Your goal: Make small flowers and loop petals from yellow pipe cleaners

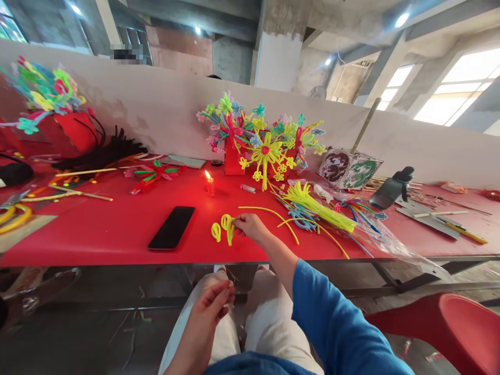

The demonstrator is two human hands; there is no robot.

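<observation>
My right hand (252, 227) reaches over the red table and pinches a looped yellow pipe cleaner (229, 237) at its right side. Just left of it lies a smaller yellow pipe-cleaner loop (216, 232). Above my lap, in front of the table edge, my left hand (213, 304) is closed with its fingers curled toward the thumb; nothing shows in it. To the right lie a loose bent yellow pipe cleaner (279, 215) and a bundle of yellow pipe cleaners (322, 205). Blue-handled scissors (302, 217) are partly under the bundle.
A lit red candle (210, 186) burns behind the loops. A black phone (172, 228) lies to the left. Pipe-cleaner flowers (265, 150) fill a red box at the back. A dark bottle (391, 188) and a yellow cutter (464, 232) lie right. A red stool (469, 328) stands below.
</observation>
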